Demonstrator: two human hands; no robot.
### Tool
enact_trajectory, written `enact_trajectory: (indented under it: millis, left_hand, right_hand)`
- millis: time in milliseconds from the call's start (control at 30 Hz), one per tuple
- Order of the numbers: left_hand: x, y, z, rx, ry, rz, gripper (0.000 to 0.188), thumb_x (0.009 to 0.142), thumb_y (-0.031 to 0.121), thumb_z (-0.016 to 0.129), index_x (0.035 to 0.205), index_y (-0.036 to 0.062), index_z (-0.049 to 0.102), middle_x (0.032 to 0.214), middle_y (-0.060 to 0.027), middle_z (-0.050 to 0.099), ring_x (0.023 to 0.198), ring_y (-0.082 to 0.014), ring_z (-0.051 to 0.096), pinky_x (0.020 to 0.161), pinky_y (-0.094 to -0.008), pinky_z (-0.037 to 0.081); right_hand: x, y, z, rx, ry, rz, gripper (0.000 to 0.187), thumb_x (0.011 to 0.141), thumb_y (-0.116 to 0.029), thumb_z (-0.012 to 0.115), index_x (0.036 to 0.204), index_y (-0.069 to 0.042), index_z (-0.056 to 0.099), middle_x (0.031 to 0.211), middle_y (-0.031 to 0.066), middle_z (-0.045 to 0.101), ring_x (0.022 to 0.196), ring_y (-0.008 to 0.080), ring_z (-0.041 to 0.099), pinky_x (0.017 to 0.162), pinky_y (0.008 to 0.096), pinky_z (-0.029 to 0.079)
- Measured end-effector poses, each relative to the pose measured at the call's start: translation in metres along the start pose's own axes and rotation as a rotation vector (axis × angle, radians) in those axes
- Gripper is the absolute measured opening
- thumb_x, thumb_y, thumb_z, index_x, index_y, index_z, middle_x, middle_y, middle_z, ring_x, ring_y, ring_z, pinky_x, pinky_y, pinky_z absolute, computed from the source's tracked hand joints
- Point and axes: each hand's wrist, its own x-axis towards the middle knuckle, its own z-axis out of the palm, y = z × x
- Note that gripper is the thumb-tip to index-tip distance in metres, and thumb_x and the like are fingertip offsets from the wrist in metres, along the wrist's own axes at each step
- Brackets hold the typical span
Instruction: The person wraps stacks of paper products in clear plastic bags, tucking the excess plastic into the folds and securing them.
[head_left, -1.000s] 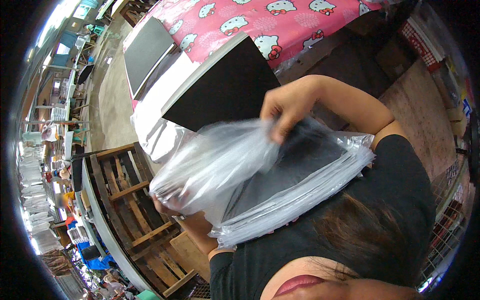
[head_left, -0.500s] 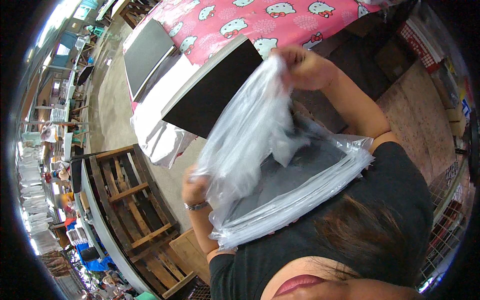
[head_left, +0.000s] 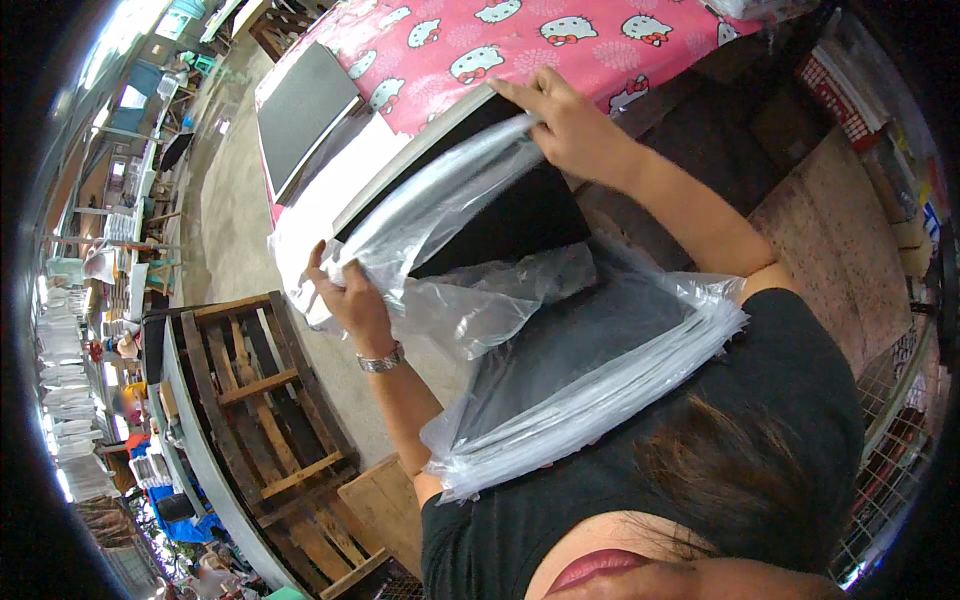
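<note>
A clear plastic bag (head_left: 455, 190) is stretched between my two hands, its mouth edge lying across a black slab (head_left: 530, 215) with a pale grey edge. My left hand (head_left: 352, 305) grips the bag at the slab's near left corner, a finger pointing up. At the far right corner my right hand (head_left: 575, 130) pinches the bag's other side, its index finger reaching onto the slab's edge. The lower part of the bag hangs loose and crumpled. Against my dark shirt rests a thick stack of clear plastic bags (head_left: 600, 390).
A table with a pink cartoon-print cover (head_left: 540, 60) lies ahead. Another black slab (head_left: 310, 115) rests on its left part beside white sheeting. Wooden pallets (head_left: 265, 400) stand at lower left. A red crate (head_left: 840, 85) and a wire rack (head_left: 890, 430) are on the right.
Both hands have moved forward and up toward the slab. The bag, bunched and blurred before, is now spread along the slab's edge, with part of the black face showing below it.
</note>
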Motion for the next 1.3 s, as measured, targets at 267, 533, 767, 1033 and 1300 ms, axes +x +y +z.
enact_trajectory:
  millis: [267,533,767,1033,1300]
  left_hand:
    - [-0.084,0.036,-0.049,0.163,0.005,0.128,0.021,0.079,-0.002,0.049,0.095,-0.0051,0.062,0.064,0.002,0.051,0.054,-0.0042,0.039,0.049,-0.0199,0.03]
    - [-0.089,0.021,-0.097,0.093,-0.411,-0.566,0.032,0.075,0.01,0.069,0.1,-0.0038,0.054,0.079,-0.0096,0.059,0.061,-0.0137,0.054,0.054,-0.0273,0.044]
    - [-0.086,-0.129,-0.038,-0.08,-0.753,-1.04,0.043,0.077,0.013,0.069,0.112,-0.004,0.05,0.092,-0.012,0.061,0.074,-0.0169,0.059,0.064,-0.0298,0.049]
    - [-0.126,-0.265,-0.069,-0.021,-0.366,-0.973,0.04,0.08,0.013,0.066,0.114,-0.0019,0.051,0.095,-0.0097,0.061,0.073,-0.0149,0.057,0.064,-0.0278,0.048]
    - [-0.036,-0.092,-0.136,-0.261,0.279,-0.149,0.03,0.081,0.0,0.061,0.11,0.0007,0.056,0.094,-0.0055,0.059,0.074,-0.0121,0.053,0.067,-0.0237,0.045]
  right_hand:
    - [-0.037,-0.051,-0.078,0.506,-0.238,0.203,0.033,0.074,0.004,0.058,0.107,-0.001,0.062,0.071,0.0032,0.053,0.07,0.011,0.054,0.063,0.0231,0.042]
    - [-0.066,-0.008,-0.071,1.089,-0.674,0.737,0.045,0.072,-0.014,0.072,0.113,-0.003,0.057,0.073,0.0018,0.055,0.066,0.0076,0.054,0.058,0.0186,0.04]
    - [-0.222,0.199,0.078,0.956,-0.831,1.27,0.034,0.074,-0.014,0.069,0.105,-0.002,0.061,0.085,0.0082,0.064,0.073,0.0169,0.06,0.064,0.0299,0.048]
    - [-0.109,0.074,0.001,0.17,-0.797,0.896,0.039,0.08,-0.019,0.065,0.112,0.003,0.058,0.099,0.0118,0.066,0.089,0.0225,0.061,0.077,0.034,0.049]
    - [-0.132,0.04,0.04,0.778,-1.354,0.291,0.045,0.092,-0.038,0.051,0.117,-0.001,0.059,0.118,0.0146,0.059,0.11,0.0275,0.055,0.098,0.0348,0.039]
